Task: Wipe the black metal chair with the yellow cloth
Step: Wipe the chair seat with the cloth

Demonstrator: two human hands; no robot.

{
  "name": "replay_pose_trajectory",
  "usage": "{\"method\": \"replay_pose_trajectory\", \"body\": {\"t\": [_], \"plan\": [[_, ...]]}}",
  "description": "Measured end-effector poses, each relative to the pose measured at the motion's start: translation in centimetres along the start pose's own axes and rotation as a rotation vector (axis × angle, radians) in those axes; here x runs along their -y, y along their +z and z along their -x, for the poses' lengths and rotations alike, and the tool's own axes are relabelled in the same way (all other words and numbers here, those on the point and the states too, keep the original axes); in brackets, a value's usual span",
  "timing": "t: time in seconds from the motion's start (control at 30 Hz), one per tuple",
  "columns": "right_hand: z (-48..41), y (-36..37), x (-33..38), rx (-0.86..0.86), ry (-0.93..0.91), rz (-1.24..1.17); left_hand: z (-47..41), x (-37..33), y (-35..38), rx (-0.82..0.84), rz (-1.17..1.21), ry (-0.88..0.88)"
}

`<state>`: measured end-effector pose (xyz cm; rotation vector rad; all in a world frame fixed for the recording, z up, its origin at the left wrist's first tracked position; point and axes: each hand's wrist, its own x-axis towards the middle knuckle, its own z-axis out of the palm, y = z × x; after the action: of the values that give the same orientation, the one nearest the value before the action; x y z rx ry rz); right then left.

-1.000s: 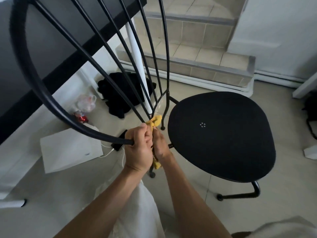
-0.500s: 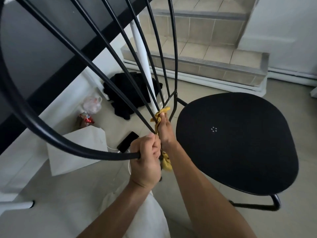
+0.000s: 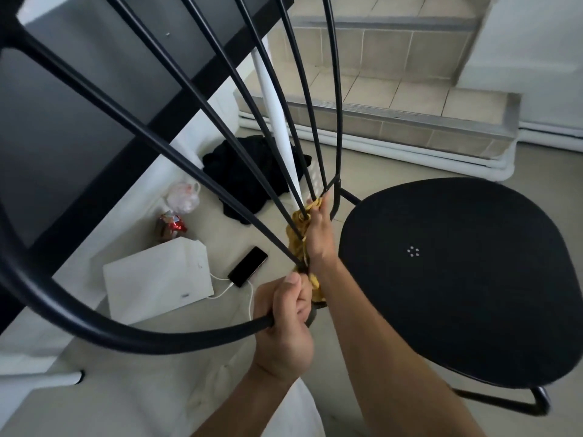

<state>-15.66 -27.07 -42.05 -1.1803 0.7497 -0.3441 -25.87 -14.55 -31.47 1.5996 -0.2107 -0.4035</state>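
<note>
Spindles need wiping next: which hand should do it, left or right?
Right. The right hand grips the yellow cloth against the base of the spindles. The left hand is wrapped round the curved back frame, probably steadying the chair, and holds no cloth.

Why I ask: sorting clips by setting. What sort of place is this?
Likely a home interior by a short stair: tiled steps rise behind the black metal chair, a phone lies plugged in on the floor, and dark clothing is heaped nearby.
</note>
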Motion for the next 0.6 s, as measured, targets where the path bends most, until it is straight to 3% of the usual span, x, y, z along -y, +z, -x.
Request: {"method": "replay_pose_trajectory", "body": {"t": [0.13, 0.47, 0.6], "plan": [[5.4, -1.3, -1.5, 0.086, -0.138, 0.072, -0.9, -0.3, 0.1, 0.036, 0.036, 0.24], [12.7, -5.3, -3.2, 0.275, -0.171, 0.317, -0.5, -0.4, -0.3, 0.096, 0.062, 0.254], [12.7, -7.7, -2.7, 0.322, -0.231, 0.665, -0.3, -0.5, -0.1, 0.088, 0.061, 0.261]]}}
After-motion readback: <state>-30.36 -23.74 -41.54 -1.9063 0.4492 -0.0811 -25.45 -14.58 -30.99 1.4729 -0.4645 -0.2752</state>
